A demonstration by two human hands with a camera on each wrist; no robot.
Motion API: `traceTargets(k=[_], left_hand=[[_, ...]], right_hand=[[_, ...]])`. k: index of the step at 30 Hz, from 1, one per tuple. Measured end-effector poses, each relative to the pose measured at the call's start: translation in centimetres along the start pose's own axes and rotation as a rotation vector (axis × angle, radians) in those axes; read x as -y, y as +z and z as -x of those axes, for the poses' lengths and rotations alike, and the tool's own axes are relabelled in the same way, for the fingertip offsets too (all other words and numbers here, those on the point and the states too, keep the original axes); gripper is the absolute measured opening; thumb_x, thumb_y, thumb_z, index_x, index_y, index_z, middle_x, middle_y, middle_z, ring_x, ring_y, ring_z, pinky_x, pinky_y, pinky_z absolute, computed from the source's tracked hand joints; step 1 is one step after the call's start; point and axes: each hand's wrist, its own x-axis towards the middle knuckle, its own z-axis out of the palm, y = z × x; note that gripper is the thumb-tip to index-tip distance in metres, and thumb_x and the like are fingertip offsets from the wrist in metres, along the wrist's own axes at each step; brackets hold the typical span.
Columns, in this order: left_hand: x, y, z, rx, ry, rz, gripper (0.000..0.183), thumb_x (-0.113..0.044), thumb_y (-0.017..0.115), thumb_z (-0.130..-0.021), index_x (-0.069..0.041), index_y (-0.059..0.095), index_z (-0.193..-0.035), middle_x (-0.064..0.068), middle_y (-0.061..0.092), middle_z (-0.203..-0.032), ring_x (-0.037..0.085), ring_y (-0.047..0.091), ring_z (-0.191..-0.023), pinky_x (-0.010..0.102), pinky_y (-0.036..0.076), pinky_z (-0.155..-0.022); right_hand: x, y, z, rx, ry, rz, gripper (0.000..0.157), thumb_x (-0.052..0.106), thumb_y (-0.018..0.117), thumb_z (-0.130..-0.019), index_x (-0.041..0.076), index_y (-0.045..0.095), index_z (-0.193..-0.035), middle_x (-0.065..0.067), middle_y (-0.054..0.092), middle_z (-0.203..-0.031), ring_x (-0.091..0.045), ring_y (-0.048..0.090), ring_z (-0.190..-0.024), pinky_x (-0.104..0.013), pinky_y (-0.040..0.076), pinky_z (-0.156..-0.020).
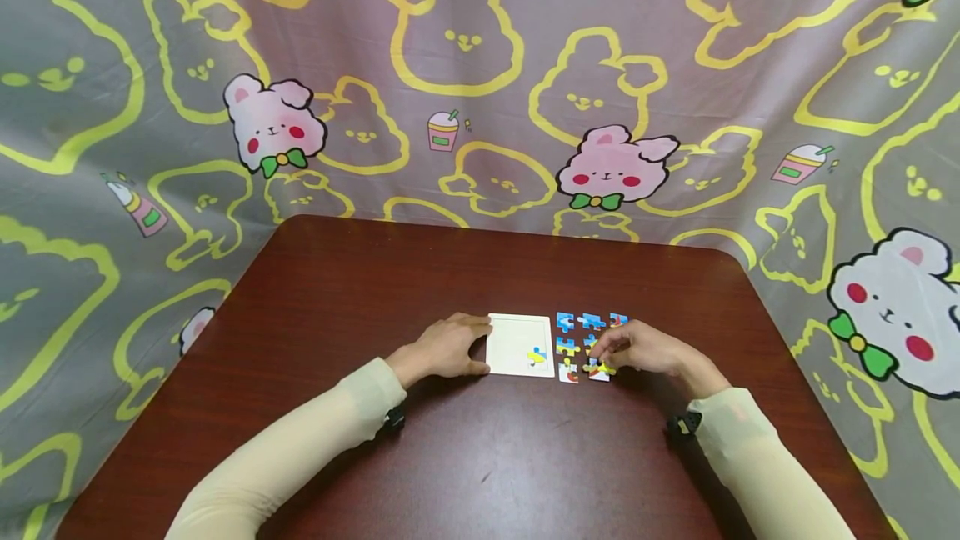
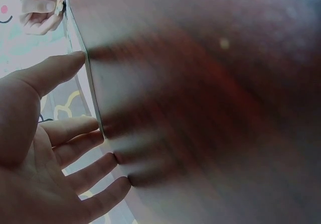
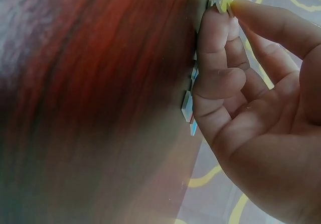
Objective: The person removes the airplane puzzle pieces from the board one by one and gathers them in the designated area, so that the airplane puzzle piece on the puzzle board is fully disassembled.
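A pale square puzzle board (image 1: 512, 346) lies flat on the table, with one yellow-and-blue jigsaw piece (image 1: 536, 357) in its lower right corner. My left hand (image 1: 452, 346) is at the board's left side; in the left wrist view its thumb and spread fingers touch that edge, fairly straight. To the right of the board, my right hand (image 1: 637, 347) pinches a puzzle piece with yellow on it (image 3: 225, 1) between thumb and fingertips. Loose jigsaw pieces (image 1: 566, 322) lie in rows beneath and beside that hand, which hides some of them.
The dark brown table (image 1: 480, 448) spreads out around the board, its back edge meeting a patterned curtain (image 1: 465, 40). Curtain also hangs along both sides. Each wrist wears a small black device (image 1: 683, 424).
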Motion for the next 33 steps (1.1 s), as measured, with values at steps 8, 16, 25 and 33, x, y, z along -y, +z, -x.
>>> traceTargets(k=[8, 16, 25, 33], left_hand=[[0.0, 0.0, 0.0, 0.004, -0.003, 0.005, 0.070, -0.044, 0.076, -0.084, -0.012, 0.055, -0.143, 0.002, 0.047, -0.155, 0.026, 0.043, -0.144, 0.053, 0.044, -0.109], [0.0, 0.1, 0.0, 0.002, -0.007, 0.001, 0.070, -0.045, 0.076, -0.084, -0.013, 0.055, -0.143, 0.000, 0.047, -0.155, 0.025, 0.043, -0.144, 0.052, 0.045, -0.109], [-0.1, 0.1, 0.0, 0.009, -0.011, -0.003, 0.071, -0.046, 0.075, -0.085, -0.013, 0.055, -0.144, 0.000, 0.046, -0.156, 0.025, 0.042, -0.144, 0.052, 0.044, -0.110], [-0.1, 0.0, 0.0, 0.006, -0.007, 0.002, 0.070, -0.045, 0.076, -0.084, -0.013, 0.055, -0.143, 0.001, 0.047, -0.155, 0.025, 0.043, -0.144, 0.053, 0.044, -0.109]], right_hand=[[0.1, 0.0, 0.1, -0.004, -0.026, 0.000, 0.015, 0.004, 0.069, -0.089, 0.006, 0.075, -0.103, -0.011, 0.072, -0.097, -0.012, 0.063, -0.083, -0.023, 0.050, -0.065], [0.2, 0.0, 0.1, -0.020, -0.003, -0.042, 0.016, 0.004, 0.068, -0.090, 0.003, 0.074, -0.105, -0.013, 0.073, -0.098, -0.016, 0.065, -0.087, -0.026, 0.053, -0.071], [1.3, 0.8, -0.9, -0.091, 0.007, -0.047, 0.018, 0.009, 0.070, -0.090, 0.004, 0.074, -0.106, -0.012, 0.075, -0.099, -0.016, 0.065, -0.084, -0.029, 0.054, -0.075], [2.8, 2.3, -2.2, -0.104, -0.059, -0.020, 0.019, 0.005, 0.067, -0.089, 0.002, 0.074, -0.106, -0.014, 0.075, -0.100, -0.014, 0.067, -0.084, -0.026, 0.056, -0.073]])
